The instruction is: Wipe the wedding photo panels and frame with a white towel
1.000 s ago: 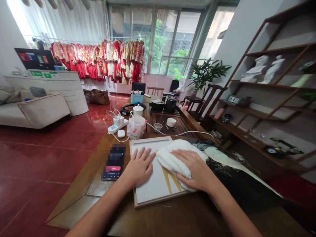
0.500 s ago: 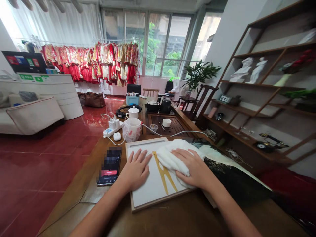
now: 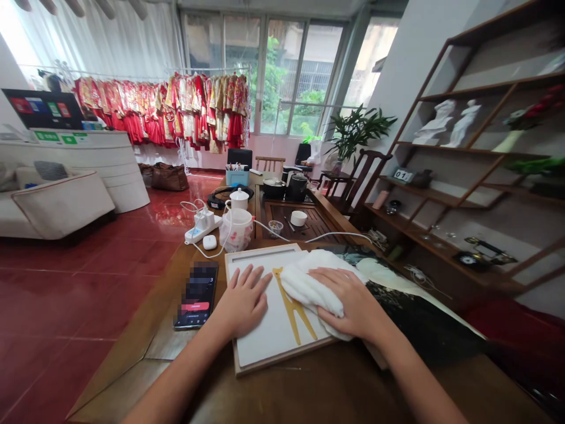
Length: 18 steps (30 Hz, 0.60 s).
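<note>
**Lower centre of the frame**
- Left hand [image 3: 245, 301]: open, palm down, fingers spread flat on the white panel of the framed board [image 3: 265, 335].
- Right hand [image 3: 355, 303]: palm down on the white cloth [image 3: 309, 281], fingers curled over a bunched fold and gripping it.
- White cloth: lies across the right half of the board, touching it. Its far end reaches the board's upper right corner.
- Framed board: wooden rim, flat on the table [image 3: 309, 394], between the two forearms. A yellow forked figure [image 3: 292, 312] shows on the panel, partly under the cloth.

**Left of the board**
- Phone [image 3: 196, 294]: face up, screen lit, just beside the left hand and not touched.

**Right of the board**
- Dark printed sheet [image 3: 424, 318]: spread on the table, running under the right wrist.

**Centre, beyond the board**
- Power strip [image 3: 200, 229] with white cables.
- Small white case [image 3: 209, 242].
- Jug [image 3: 237, 228].
- White bowl [image 3: 299, 218].

**Upper left of the frame**
- Rack of red garments [image 3: 163, 109].
- Sofa [image 3: 53, 203].

**Right edge of the frame**
- Wooden shelf [image 3: 463, 156] bearing two white figurines.
</note>
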### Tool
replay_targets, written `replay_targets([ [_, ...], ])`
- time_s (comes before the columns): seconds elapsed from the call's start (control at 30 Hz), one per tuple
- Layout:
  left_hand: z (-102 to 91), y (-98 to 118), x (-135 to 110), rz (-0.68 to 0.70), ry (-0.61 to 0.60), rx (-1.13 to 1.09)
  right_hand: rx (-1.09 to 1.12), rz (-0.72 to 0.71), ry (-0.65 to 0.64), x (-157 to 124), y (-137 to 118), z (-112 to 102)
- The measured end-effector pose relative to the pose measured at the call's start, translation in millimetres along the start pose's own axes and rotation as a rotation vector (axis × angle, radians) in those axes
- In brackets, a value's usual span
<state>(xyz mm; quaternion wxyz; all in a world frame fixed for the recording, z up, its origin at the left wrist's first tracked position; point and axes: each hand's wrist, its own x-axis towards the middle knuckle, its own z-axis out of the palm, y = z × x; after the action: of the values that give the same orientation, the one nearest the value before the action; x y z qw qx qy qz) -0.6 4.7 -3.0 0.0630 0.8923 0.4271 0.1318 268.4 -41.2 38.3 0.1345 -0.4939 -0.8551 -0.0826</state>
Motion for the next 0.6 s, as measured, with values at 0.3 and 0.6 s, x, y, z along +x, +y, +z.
replay_targets([
  [0.3, 1.6, -1.7, -0.9, 0.012, -0.004, 0.006, 0.056, -0.105, -0.079, 0.1, -21.6, 0.8],
  [0.6, 3.1, -2.6, 0.4, 0.013, 0.013, 0.004, 0.035, -0.060, -0.030, 2.3, -20.5, 4.2],
])
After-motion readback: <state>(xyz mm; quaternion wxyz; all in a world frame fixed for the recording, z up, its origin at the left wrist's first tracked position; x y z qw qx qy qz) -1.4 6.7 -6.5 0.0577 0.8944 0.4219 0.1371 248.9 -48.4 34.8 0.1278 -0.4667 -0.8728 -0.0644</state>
